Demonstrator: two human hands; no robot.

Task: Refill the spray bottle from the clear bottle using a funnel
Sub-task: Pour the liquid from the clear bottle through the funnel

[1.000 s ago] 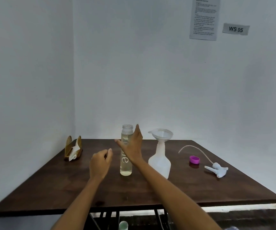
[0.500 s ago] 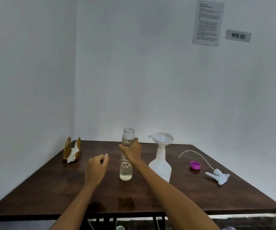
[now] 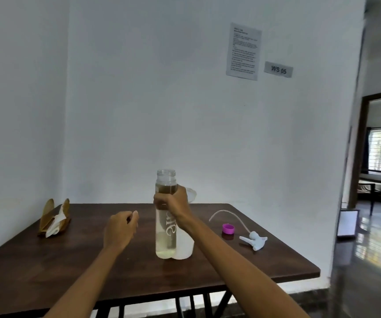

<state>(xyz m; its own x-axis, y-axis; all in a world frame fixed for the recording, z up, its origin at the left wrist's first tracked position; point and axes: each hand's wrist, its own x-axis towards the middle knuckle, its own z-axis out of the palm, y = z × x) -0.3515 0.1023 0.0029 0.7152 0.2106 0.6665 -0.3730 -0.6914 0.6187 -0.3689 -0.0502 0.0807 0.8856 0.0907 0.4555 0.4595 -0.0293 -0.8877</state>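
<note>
**Ana:** Near the middle of the dark brown wooden bench (image 3: 47, 267), from the head view, the tall clear plastic bottle (image 3: 165, 226) stands upright, uncapped and filled almost to the shoulder with pale yellowish liquid; the right hand (image 3: 173, 200) has its fingers curled round the upper body just below the liquid line.

**Ben:** So it will feel heavy for its size, I'd judge; smooth wall, likely slippery, and with no cap any tilt sends liquid straight to the mouth.

**Ana:** Agreed; that high hold suits pouring, though a second hold lower down would steady the weight. The left hand (image 3: 120, 230) hovers just beside the bottle, fingers loosely curled, holding nothing.

**Ben:** And the target?

**Ana:** The white translucent plastic spray bottle (image 3: 183, 246) sits right behind the clear one, mostly hidden; the rim of the white plastic funnel (image 3: 191, 194) peeks out behind the right hand, presumably seated in its neck; light and easy to knock over, I'd guess.

**Ben:** Room to move?

**Ana:** Open bench to the left as far as the brown wooden napkin holder (image 3: 54, 218); to the right lie the small purple plastic cap (image 3: 228, 228) and the white trigger sprayer head with its thin dip tube (image 3: 254, 241), well apart from the bottles; the near edge is well clear.
</note>
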